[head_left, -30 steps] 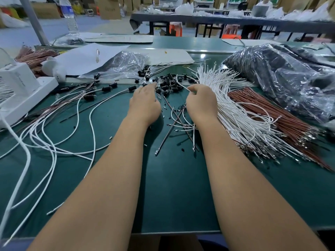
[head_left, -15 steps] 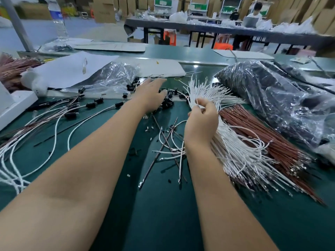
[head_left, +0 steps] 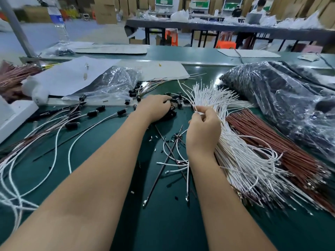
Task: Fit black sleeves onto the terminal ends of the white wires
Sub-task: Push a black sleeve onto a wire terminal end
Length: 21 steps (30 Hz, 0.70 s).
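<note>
A big bundle of white wires [head_left: 233,142] lies on the green mat right of centre, its near ends fanned upward. My right hand [head_left: 203,129] is raised beside the bundle and pinches one white wire [head_left: 186,93] between thumb and fingers. My left hand [head_left: 155,108] lies palm down on a small heap of loose black sleeves [head_left: 176,101], fingers curled into it; whether a sleeve is held is hidden. Finished white wires with black sleeves [head_left: 94,113] on their ends spread out to the left.
Brown wires [head_left: 279,147] lie under and right of the white bundle. A large plastic bag of dark parts [head_left: 282,98] fills the right. A clear bag [head_left: 112,82], white paper and a white device [head_left: 10,113] sit at the left. Loose wires [head_left: 174,156] lie between my arms.
My right hand has lifted off the mat and drawn one white wire up from the bundle. My left hand has reached forward and now curls down onto the black sleeves.
</note>
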Each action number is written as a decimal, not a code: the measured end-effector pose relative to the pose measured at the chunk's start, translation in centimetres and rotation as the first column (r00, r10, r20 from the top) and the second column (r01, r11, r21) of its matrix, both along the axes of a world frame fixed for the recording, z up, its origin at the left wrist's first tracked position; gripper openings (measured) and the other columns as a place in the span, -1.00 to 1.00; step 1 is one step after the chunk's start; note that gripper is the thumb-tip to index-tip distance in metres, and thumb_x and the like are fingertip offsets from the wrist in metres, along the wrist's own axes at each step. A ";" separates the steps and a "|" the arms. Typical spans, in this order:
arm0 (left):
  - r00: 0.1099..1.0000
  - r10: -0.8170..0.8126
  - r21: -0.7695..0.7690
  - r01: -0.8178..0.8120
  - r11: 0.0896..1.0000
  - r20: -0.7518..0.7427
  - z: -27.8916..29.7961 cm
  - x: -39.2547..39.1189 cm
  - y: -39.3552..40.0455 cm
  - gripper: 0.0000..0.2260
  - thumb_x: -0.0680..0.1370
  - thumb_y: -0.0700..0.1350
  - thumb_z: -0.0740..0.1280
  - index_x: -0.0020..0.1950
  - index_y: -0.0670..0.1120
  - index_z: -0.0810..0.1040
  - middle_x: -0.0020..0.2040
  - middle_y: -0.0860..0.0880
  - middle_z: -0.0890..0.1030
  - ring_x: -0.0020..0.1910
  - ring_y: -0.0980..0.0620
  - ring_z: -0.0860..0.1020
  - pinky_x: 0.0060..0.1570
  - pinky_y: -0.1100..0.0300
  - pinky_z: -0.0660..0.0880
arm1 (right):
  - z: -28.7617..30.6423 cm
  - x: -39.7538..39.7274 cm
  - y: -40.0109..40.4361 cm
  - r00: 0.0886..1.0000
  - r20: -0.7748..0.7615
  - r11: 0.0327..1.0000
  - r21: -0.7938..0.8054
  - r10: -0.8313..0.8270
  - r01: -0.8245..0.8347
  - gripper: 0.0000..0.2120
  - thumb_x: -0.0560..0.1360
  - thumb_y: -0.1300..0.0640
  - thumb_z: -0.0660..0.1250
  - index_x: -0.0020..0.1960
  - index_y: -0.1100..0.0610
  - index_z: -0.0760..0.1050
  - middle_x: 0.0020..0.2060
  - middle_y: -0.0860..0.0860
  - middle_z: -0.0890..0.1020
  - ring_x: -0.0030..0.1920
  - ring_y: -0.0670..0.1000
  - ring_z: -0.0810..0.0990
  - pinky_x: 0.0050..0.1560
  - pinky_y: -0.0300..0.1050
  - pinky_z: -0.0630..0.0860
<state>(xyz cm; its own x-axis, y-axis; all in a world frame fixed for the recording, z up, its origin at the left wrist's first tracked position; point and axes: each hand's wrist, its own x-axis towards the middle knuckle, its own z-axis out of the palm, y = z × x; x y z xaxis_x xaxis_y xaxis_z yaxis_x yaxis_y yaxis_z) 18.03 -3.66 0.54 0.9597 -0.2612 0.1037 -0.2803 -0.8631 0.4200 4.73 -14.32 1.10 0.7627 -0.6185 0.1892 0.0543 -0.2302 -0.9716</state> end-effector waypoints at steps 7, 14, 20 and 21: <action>0.998 -0.032 -0.288 0.017 0.957 -0.045 0.6 -5.1 0.4 -0.71 0.56 -0.10 0.21 0.23 0.14 0.56 0.25 0.02 0.57 0.12 0.00 0.54 0.10 0.16 0.46 | 0.3 -1.0 -0.4 0.999 0.020 0.999 -0.007 0.032 -0.032 -0.78 0.56 0.25 0.15 -0.01 -0.02 0.48 -0.25 -0.01 0.58 -0.34 -0.02 0.45 -0.31 -0.08 0.37; 0.915 0.270 -0.290 -0.182 0.940 0.300 2.7 -10.5 -0.1 -0.17 0.41 -0.41 0.13 0.55 0.16 -0.06 0.56 -0.11 0.01 0.53 -0.16 -0.04 0.48 -0.14 -0.09 | 0.6 -2.0 -0.1 1.000 0.016 0.962 -0.272 0.015 -0.011 -0.73 0.55 0.26 0.14 0.04 0.04 0.58 -0.11 -0.08 0.54 -0.17 -0.02 0.51 -0.36 -0.22 0.28; 0.982 0.087 -0.321 -0.028 0.947 0.169 3.0 -13.6 0.4 -0.75 0.57 -0.16 0.15 -0.03 0.08 0.60 -0.24 0.13 0.59 -0.20 0.03 0.50 0.16 -0.06 0.37 | 1.4 -2.4 -1.2 0.977 0.168 0.973 -0.166 -0.133 0.161 -0.75 0.56 0.24 0.13 -0.01 0.05 0.56 -0.04 -0.04 0.58 -0.16 -0.08 0.49 -0.35 -0.27 0.28; 0.985 0.056 -0.335 0.001 0.942 0.161 3.0 -13.8 0.4 -0.78 0.58 -0.14 0.17 -0.05 0.01 0.62 -0.33 0.13 0.54 -0.33 0.05 0.44 -0.04 0.05 0.44 | 1.4 -2.4 -1.5 0.969 0.180 0.971 -0.136 -0.170 0.196 -0.75 0.56 0.25 0.12 -0.02 0.06 0.56 -0.03 -0.04 0.59 -0.17 -0.10 0.49 -0.35 -0.30 0.28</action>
<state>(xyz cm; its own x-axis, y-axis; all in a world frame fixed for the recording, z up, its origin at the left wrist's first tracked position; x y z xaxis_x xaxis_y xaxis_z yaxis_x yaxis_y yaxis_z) 4.22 -3.24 3.52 0.9275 -0.1583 0.3386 -0.3492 -0.6901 0.6339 2.34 -15.86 2.52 0.5893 -0.6989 0.4052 0.1546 -0.3948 -0.9057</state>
